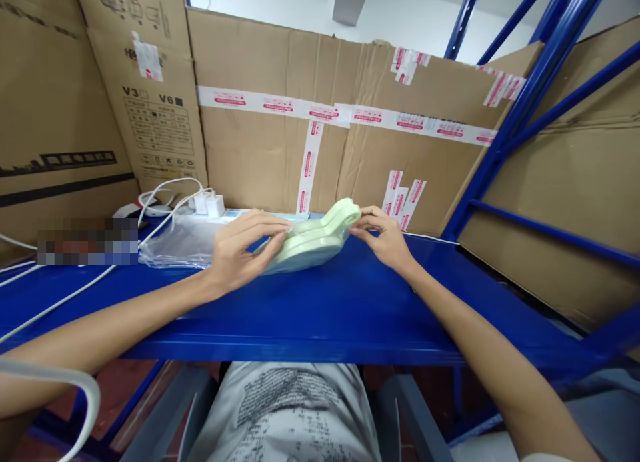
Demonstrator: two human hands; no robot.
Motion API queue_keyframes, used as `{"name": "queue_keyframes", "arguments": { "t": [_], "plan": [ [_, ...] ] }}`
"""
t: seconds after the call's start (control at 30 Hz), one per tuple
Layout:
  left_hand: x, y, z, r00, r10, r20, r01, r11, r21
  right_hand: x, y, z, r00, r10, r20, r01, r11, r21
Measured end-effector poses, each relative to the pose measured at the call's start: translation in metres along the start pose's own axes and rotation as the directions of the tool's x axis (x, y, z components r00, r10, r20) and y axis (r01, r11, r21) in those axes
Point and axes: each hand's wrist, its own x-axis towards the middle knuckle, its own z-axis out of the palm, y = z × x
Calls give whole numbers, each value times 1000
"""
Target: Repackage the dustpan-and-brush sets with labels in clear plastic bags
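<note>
A pale green plastic item [317,239] with a rounded, layered body and a narrower end with a loop is tilted above the blue tabletop. It seems to be inside a clear plastic bag; I cannot make out its exact kind. At its left side, my left hand [245,252] pinches the bag's edge between thumb and fingers. My right hand [383,235] has thumb and fingertips closed at the looped end, on the bag or the item's rim. Left of my left hand lies a pile of clear plastic bags [175,242].
White chargers [209,203] with cables stand at the back left, and a cable runs over the blue tabletop [320,315]. Cardboard panels [260,55] wall the back and sides. A blue metal frame [520,115] rises at right. A blurred patch [87,241] hides something at left.
</note>
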Motion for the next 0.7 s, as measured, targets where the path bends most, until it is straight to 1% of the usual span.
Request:
{"name": "queue_keyframes", "arguments": {
  "t": [0.1,0.17,0.27,0.37,0.43,0.5,0.6,0.7],
  "plan": [
    [0,-4,-1,993,-118,-17,118,993,4,-2,-10,1,997,81,-3,-81,996,20],
    [-1,-8,0,970,-244,-17,244,970,-11,-3,-16,0,991,131,-18,-131,991,5],
    [-4,-16,1,895,-445,12,445,894,-56,-5,-21,-1,988,145,-50,-145,989,5],
    [-5,-23,4,821,-570,36,569,811,-133,-5,-23,-2,988,138,-63,-138,990,9],
    [-4,-28,4,786,-617,41,612,768,-187,-2,-26,-3,990,127,-68,-127,992,3],
    [-2,-32,4,765,-643,40,634,741,-223,4,-30,-5,991,116,-65,-116,993,14],
    [2,-40,2,752,-659,14,642,727,-242,20,-35,-11,995,96,-8,-95,995,33],
    [3,-49,1,743,-669,-16,642,720,-264,42,-37,-18,996,68,65,-70,997,34]
  ]
}}
